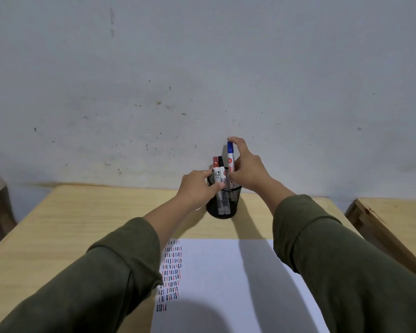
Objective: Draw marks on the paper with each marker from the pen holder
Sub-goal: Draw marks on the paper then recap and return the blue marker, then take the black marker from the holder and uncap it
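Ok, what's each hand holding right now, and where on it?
The right hand pinches the blue-capped marker, fingers on its cap and lower barrel. The left hand grips the pen holder at its rim.

Light wooden desk (82, 224), scuffed pale wall (202, 68), second wooden table (394, 217) right

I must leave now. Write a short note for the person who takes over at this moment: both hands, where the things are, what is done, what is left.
Left hand: steadies the black mesh pen holder at its rim.
Right hand: grips the blue marker, raised partly above the holder, cap on.
Red marker and black marker: standing in the holder.
Paper: near the table edge, with rows of short red and dark marks at its left side.
Left: uncap the blue marker, draw, return it.
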Available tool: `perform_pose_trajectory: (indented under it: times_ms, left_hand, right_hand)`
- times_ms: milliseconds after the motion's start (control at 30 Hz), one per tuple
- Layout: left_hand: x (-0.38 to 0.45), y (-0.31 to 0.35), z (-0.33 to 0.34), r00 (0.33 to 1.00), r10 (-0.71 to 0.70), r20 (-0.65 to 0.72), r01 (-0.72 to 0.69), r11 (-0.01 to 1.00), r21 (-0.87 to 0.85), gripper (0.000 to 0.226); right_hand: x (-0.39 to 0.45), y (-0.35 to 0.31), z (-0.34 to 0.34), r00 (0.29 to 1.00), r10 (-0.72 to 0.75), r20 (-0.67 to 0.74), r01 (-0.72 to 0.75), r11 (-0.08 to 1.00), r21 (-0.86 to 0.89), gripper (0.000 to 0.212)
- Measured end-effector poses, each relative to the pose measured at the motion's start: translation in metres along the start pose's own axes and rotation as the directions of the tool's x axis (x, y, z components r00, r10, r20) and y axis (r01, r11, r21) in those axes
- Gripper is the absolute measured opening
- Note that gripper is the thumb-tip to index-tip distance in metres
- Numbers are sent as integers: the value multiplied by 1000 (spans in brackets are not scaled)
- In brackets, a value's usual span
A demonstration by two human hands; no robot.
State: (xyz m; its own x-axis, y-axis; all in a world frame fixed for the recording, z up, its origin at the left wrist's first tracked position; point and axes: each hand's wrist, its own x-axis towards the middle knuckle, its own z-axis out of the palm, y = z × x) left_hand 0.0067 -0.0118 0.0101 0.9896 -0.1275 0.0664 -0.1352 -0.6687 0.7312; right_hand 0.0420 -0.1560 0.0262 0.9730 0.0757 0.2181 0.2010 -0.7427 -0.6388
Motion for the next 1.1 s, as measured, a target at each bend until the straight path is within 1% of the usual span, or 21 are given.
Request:
perform_pose_trajectory:
  times_ms: [200,367,500,567,633,733,800,867,967,1100]
  left_hand:
    - [-1,2,-2,1000,11,19,-11,1000,19,42]
    - [1,2,-1,1000,-11,24,11,1000,19,45]
    - [1,3,-1,999,-1,34,0,999,36,42]
    - [1,4,-2,999,4,34,-6,998,55,42]
    - [2,4,-1,999,5,33,-7,998,61,43]
    - [2,4,-2,999,1,43,-3,998,59,46]
    - [2,4,-2,999,4,44,-7,998,61,46]
    - [3,4,-2,999,6,45,-8,998,61,46]
    - [4,3,-1,999,7,49,-10,998,57,46]
    - [5,2,0,999,-3,49,0,999,54,45]
  right_hand:
    - [4,5,10,1000,3,-8,-4,997,-82,67]
    - [11,8,10,997,-12,-76,0,988,-157,59]
    - [12,12,10,997,62,-49,-69,983,-170,47]
    - [13,13,10,997,67,-45,-75,980,-184,42]
    - [12,12,10,998,49,-48,-57,979,-193,45]
    - [10,12,12,998,-39,-51,26,971,-236,61]
    - [9,12,12,996,-79,-36,67,964,-257,65]
    - [10,12,13,996,-91,-2,86,957,-276,63]
    - [11,10,15,997,-70,45,81,951,-299,55]
    - [10,9,13,998,-55,20,58,958,-279,52]
